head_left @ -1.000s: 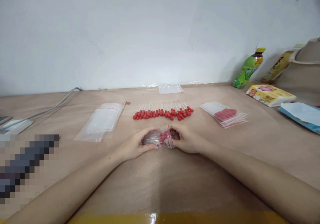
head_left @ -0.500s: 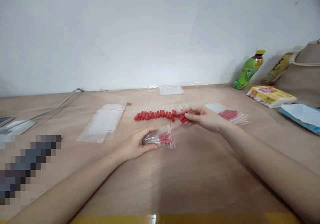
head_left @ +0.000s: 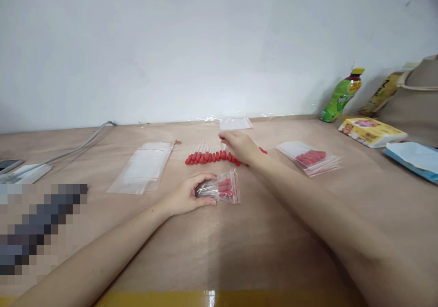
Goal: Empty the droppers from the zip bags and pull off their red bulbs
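Note:
My left hand (head_left: 190, 195) is closed round the lower end of a small clear zip bag (head_left: 235, 193), its red-lined mouth facing right. Inside lie several thin clear droppers with red bulbs (head_left: 225, 187). My right hand (head_left: 241, 146) reaches over a row of loose red-bulbed droppers (head_left: 205, 157), fingers pinched together. A bit of red shows at its fingertips, seemingly a dropper bulb; the hand hides the rest and the right part of the row. One red bulb (head_left: 263, 150) peeks out to the right of the hand.
Flat clear bags (head_left: 142, 168) lie left; another bag (head_left: 236, 123) lies near the wall. Filled bags (head_left: 311, 157) are stacked right. A green bottle (head_left: 342, 97), a yellow tissue pack (head_left: 372, 132) and a blue packet (head_left: 414, 161) stand or lie far right. A grey cable (head_left: 85, 145) runs left.
My right hand has moved from the bag's mouth, where it held red-bulbed droppers, up and left over the row. My left hand and its bag have stayed in place.

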Demonstrator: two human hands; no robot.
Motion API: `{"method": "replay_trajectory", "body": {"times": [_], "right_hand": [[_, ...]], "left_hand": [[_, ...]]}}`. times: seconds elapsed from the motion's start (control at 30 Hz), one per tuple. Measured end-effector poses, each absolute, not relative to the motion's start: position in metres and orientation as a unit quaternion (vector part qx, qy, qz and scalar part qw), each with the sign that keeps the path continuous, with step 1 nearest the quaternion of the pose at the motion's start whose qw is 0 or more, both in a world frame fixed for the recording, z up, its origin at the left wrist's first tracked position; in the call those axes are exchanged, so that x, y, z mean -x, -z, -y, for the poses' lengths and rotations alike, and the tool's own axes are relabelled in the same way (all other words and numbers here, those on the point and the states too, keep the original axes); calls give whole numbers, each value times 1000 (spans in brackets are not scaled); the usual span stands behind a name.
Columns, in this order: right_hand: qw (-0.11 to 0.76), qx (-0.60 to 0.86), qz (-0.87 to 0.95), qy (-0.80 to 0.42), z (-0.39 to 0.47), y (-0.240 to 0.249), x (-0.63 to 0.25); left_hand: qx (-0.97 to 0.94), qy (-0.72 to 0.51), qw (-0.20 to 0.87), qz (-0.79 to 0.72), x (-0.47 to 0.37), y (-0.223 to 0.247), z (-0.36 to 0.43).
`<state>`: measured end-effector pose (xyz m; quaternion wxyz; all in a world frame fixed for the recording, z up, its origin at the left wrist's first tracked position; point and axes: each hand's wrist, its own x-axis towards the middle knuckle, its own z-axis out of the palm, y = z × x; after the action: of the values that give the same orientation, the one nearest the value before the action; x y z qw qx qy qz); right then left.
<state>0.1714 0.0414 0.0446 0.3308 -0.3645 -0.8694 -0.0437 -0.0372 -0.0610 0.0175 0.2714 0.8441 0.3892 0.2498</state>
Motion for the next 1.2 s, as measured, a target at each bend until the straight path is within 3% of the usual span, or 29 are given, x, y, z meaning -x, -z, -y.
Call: {"method": "replay_trajectory", "body": {"times": [0.23,0.33,0.43,0.57,0.73,0.93,1.2], "right_hand": [[214,330,917,60,-47,-26,-142],[223,318,919,64,-38,-31,-146],[296,345,889,57,-17,-41,-165],[401,411,815,-74,15,-42,-199],[295,374,833,-283,39,-20,-218],[344,315,851,-240,44,-17,-201],[247,334,879,-232,49,-24,-192]], "left_hand": [[-844,-248,275,-387,38,-16,60],[-842,-247,279,-390,38,-18,60],[-843,-244,282,-387,37,-18,60],[-848,-239,272,-386,37,-18,60],[-847,-231,272,-395,36,-20,63],[-865,-219,231,-389,36,-19,65],[-915,-140,157,-344,37,-23,61]]}}
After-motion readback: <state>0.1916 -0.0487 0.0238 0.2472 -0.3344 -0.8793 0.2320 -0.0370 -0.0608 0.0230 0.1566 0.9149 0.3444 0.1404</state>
